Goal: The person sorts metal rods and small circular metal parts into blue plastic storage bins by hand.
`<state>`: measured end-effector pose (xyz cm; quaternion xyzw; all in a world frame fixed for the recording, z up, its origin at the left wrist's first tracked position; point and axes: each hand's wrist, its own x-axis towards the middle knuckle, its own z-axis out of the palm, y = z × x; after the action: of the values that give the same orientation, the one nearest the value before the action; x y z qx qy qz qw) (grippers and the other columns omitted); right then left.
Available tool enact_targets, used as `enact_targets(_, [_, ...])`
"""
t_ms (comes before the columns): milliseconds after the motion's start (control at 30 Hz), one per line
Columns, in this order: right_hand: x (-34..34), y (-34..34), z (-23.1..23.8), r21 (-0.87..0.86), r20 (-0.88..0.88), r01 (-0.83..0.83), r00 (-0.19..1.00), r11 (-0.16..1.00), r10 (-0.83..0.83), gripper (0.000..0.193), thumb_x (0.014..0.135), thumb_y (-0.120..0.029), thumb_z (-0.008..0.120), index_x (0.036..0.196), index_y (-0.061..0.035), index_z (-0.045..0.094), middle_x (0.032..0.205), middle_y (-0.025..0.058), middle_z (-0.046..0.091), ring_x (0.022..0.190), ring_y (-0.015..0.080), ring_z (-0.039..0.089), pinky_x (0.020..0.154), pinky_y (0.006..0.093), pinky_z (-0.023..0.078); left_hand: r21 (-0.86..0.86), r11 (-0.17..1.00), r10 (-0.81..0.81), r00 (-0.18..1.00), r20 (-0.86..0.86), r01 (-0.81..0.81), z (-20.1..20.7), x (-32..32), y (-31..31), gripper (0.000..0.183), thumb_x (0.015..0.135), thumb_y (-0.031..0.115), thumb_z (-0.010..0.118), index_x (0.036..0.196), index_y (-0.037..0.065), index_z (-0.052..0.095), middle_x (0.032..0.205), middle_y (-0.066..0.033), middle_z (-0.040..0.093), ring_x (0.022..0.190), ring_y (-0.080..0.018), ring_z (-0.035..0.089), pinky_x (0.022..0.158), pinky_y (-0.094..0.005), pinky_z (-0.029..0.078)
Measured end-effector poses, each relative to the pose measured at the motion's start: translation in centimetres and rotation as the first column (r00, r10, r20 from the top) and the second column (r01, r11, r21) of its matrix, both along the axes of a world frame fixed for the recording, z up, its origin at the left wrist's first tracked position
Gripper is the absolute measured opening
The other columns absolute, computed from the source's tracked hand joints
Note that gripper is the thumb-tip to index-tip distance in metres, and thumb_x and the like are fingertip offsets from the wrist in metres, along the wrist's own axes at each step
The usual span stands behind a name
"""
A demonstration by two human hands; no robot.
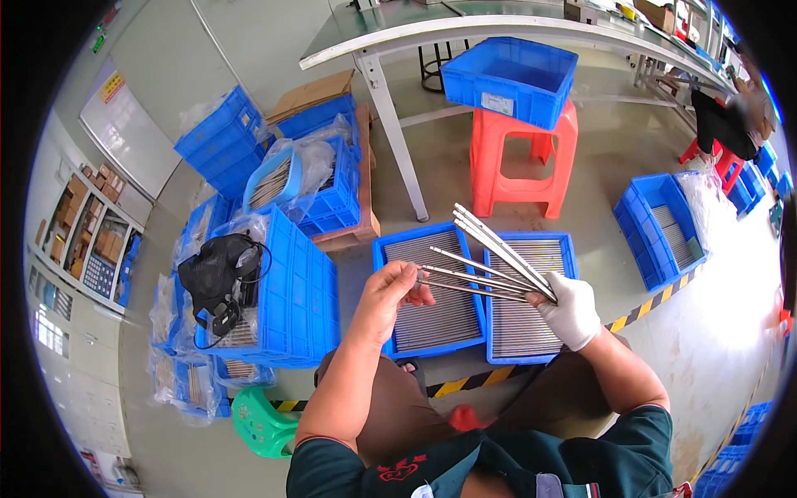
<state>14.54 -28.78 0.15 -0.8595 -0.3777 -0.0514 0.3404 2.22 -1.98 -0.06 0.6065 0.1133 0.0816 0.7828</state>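
My right hand (570, 311), in a white glove, is closed round the lower ends of several thin silvery metal rods (506, 252), which fan out up and to the left. My left hand (387, 295) is bare. Its thumb and forefinger are pinched at the far tip of one of the lowest rods in the fan. Below my hands, two shallow blue crates lie side by side on the floor. Rows of similar rods fill both the left crate (440, 346) and the right crate (523, 359).
A red stool (482, 158) with a blue bin (531, 104) on it stands ahead, beside a workbench (398, 37). Stacked blue crates (295, 290) with a black bag (220, 270) rise at left, near a green stool (261, 422). Another rod crate (643, 241) lies right; a person (730, 120) sits beyond.
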Motion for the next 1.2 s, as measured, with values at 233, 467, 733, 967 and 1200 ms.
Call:
enact_targets(233, [-0.3, 0.2, 0.4, -0.027, -0.036, -0.009, 0.999, 1.000, 0.008, 0.027, 0.079, -0.025, 0.068, 0.075, -0.0031, 0.052, 0.064, 0.0183, 0.056, 0.062, 0.0385, 0.056, 0.054, 0.0411, 0.045, 0.074, 0.997, -0.014, 0.993, 0.121, 0.005, 0.5, -0.3, -0.5, 0.019, 0.090, 0.017, 0.056, 0.101, 0.002, 0.056, 0.093, -0.0149, 0.065, 0.085, -0.0201, 0.063, 0.077, -0.0302, 0.048])
enact_targets(467, [0.1, 0.5, 0.6, -0.029, -0.224, -0.050, 0.974, 0.998, 0.042, 0.022, 0.079, -0.023, 0.068, 0.082, -0.0035, 0.057, 0.068, 0.0176, 0.059, 0.067, 0.0356, 0.059, 0.060, 0.0398, 0.046, 0.087, 0.994, 0.049, 0.981, 0.186, -0.066, 1.0, -1.3, 2.0, 0.018, 0.089, 0.010, 0.057, 0.104, 0.001, 0.056, 0.099, -0.0146, 0.065, 0.091, -0.0211, 0.063, 0.082, -0.0313, 0.047])
enact_targets(733, [-0.3, 1.0, 0.5, -0.017, -0.250, -0.099, 0.964, 0.995, 0.092, 0.022, 0.078, -0.023, 0.069, 0.081, -0.0037, 0.059, 0.066, 0.0166, 0.059, 0.064, 0.0348, 0.059, 0.058, 0.0393, 0.046, 0.066, 0.998, 0.004, 0.986, 0.164, -0.015, 0.5, -1.1, 1.2, 0.026, 0.090, 0.019, 0.058, 0.106, -0.002, 0.056, 0.097, -0.0105, 0.064, 0.088, -0.0210, 0.064, 0.083, -0.0303, 0.046])
enact_targets(967, [0.0, 1.1, -0.2, -0.005, -0.314, -0.124, 0.942, 0.992, 0.117, 0.023, 0.078, -0.025, 0.068, 0.084, -0.0037, 0.062, 0.068, 0.0175, 0.060, 0.065, 0.0353, 0.060, 0.059, 0.0390, 0.047, 0.119, 0.993, -0.037, 0.985, 0.168, 0.017, 1.1, -1.3, 1.0, 0.023, 0.085, 0.005, 0.062, 0.106, 0.000, 0.056, 0.101, -0.0123, 0.064, 0.093, -0.0178, 0.062, 0.084, -0.0286, 0.046])
enact_targets(1200, [-0.3, 1.2, 0.0, -0.049, -0.317, -0.129, 0.942, 0.990, 0.107, 0.025, 0.078, -0.028, 0.068, 0.084, -0.0043, 0.063, 0.067, 0.0178, 0.060, 0.066, 0.0356, 0.061, 0.060, 0.0402, 0.047, 0.145, 0.984, 0.069, 0.968, 0.242, -0.107, 1.8, -1.9, 3.1, 0.019, 0.087, 0.008, 0.060, 0.105, 0.001, 0.056, 0.099, -0.0137, 0.065, 0.093, -0.0155, 0.061, 0.084, -0.0266, 0.046])
